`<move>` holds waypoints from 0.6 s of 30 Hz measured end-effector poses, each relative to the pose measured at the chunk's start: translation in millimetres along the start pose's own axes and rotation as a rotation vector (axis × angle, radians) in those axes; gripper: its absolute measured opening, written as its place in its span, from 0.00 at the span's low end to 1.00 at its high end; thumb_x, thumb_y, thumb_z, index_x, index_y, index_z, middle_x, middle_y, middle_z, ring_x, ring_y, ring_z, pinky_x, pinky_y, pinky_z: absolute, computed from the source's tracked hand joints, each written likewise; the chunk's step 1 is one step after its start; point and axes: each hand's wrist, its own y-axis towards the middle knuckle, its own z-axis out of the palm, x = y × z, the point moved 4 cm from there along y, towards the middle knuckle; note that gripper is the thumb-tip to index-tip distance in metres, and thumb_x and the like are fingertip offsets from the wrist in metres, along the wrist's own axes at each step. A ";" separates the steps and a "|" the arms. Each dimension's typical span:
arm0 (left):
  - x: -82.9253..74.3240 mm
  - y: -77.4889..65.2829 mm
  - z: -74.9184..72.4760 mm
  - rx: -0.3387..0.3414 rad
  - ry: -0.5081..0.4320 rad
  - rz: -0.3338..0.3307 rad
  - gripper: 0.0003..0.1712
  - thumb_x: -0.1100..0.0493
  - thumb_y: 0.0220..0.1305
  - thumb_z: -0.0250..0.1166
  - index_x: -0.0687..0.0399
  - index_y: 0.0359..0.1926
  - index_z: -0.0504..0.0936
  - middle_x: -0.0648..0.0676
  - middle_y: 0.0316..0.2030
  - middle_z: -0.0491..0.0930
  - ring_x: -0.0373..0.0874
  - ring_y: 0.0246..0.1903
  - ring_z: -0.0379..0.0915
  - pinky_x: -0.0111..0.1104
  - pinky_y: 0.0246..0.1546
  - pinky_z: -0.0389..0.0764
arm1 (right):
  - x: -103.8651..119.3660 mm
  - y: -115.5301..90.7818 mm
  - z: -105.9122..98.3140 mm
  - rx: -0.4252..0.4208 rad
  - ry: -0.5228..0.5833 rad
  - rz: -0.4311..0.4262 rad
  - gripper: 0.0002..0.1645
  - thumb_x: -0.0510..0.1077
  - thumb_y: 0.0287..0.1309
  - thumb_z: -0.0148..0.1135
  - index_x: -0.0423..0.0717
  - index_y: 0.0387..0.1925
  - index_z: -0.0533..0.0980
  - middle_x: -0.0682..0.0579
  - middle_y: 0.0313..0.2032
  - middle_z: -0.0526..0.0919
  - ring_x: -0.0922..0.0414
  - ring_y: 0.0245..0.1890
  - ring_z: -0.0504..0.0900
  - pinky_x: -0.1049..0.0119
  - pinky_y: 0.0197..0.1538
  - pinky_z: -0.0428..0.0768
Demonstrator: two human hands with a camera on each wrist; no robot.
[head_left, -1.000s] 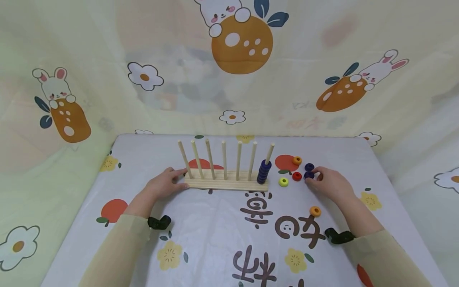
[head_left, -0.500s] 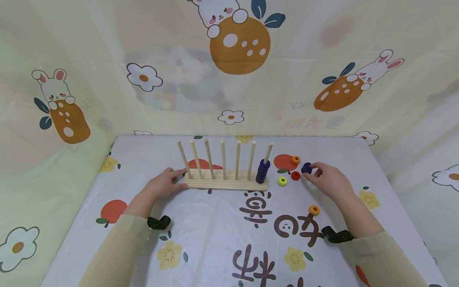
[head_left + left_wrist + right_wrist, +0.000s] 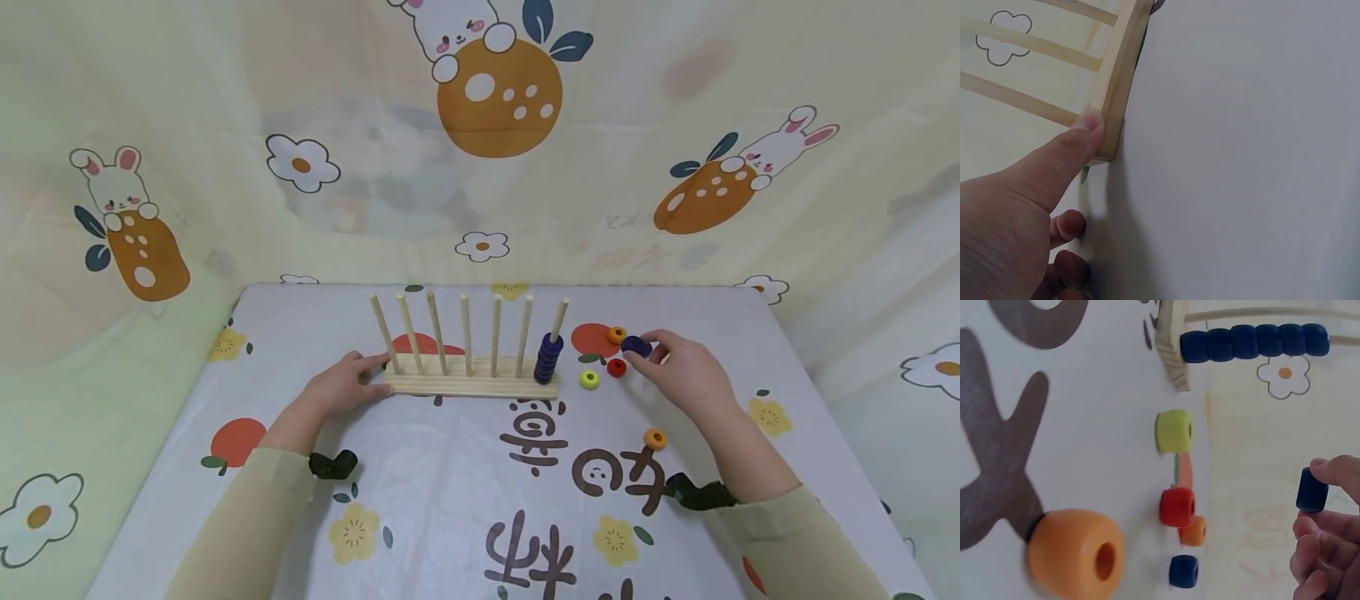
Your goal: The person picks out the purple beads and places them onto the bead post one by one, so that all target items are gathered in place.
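Note:
A wooden peg stand [image 3: 472,383] with a row of upright pegs stands on the table. My left hand [image 3: 347,383] grips its left end, with the thumb [image 3: 1088,125] on the front edge of the base. Several dark blue beads [image 3: 548,360] are stacked on the rightmost peg; the other pegs are bare. My right hand [image 3: 690,375] pinches one dark blue bead [image 3: 1312,490] between thumb and fingers, raised off the table. Another blue bead [image 3: 1184,571] lies on the table below; in the head view I cannot tell it apart from the held one.
Loose beads lie right of the stand: a yellow-green bead [image 3: 588,380], a red bead [image 3: 617,367] and an orange bead [image 3: 617,335]. A second orange bead [image 3: 655,439] lies nearer the front. Patterned cloth [image 3: 480,200] hangs behind the table.
My right hand has picked up the blue bead from the table and moved it up and slightly left. The left hand keeps its place on the stand.

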 end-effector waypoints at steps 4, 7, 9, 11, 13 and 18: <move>0.6 0.1 0.3 -0.003 0.000 -0.002 0.45 0.35 0.58 0.68 0.32 0.74 0.63 0.56 0.48 0.68 0.52 0.46 0.66 0.45 0.44 0.71 | 7.1 -3.1 -3.5 -0.037 0.000 -0.021 0.39 0.67 0.62 0.61 0.41 0.59 0.72 0.44 0.36 0.78 0.50 0.31 0.72 0.64 0.27 0.72; 0.2 0.3 0.3 -0.005 0.004 -0.005 0.45 0.35 0.58 0.68 0.31 0.74 0.63 0.56 0.49 0.68 0.52 0.46 0.66 0.46 0.45 0.71 | 13.4 -4.7 -7.3 -0.068 -0.003 -0.045 0.38 0.66 0.62 0.61 0.41 0.58 0.73 0.45 0.35 0.78 0.50 0.31 0.72 0.64 0.27 0.72; -0.5 0.3 0.2 -0.006 0.006 -0.006 0.44 0.35 0.59 0.68 0.30 0.74 0.63 0.56 0.49 0.68 0.52 0.47 0.66 0.46 0.45 0.72 | 17.9 -5.6 -9.9 -0.082 -0.005 -0.058 0.36 0.65 0.63 0.61 0.41 0.58 0.73 0.45 0.34 0.78 0.50 0.30 0.72 0.63 0.26 0.72; -1.2 0.3 -0.2 -0.009 0.006 -0.007 0.44 0.35 0.58 0.68 0.30 0.74 0.63 0.56 0.49 0.68 0.52 0.47 0.66 0.46 0.46 0.72 | 22.6 -6.4 -12.1 -0.090 -0.008 -0.068 0.36 0.65 0.63 0.61 0.41 0.58 0.73 0.46 0.33 0.78 0.50 0.30 0.72 0.63 0.26 0.72; -1.6 0.3 -0.5 -0.010 0.007 0.000 0.44 0.35 0.59 0.68 0.31 0.74 0.63 0.56 0.49 0.68 0.52 0.47 0.66 0.46 0.45 0.71 | 27.3 -7.1 -13.7 -0.091 -0.005 -0.071 0.36 0.64 0.63 0.61 0.41 0.59 0.73 0.46 0.34 0.79 0.50 0.30 0.73 0.63 0.27 0.72; -0.1 1.3 0.4 -0.006 0.017 0.004 0.44 0.34 0.59 0.68 0.32 0.74 0.63 0.56 0.48 0.68 0.51 0.46 0.66 0.44 0.43 0.71 | 38.4 -7.6 -15.2 -0.077 0.009 -0.082 0.36 0.64 0.63 0.61 0.42 0.60 0.73 0.46 0.34 0.79 0.49 0.32 0.73 0.63 0.29 0.72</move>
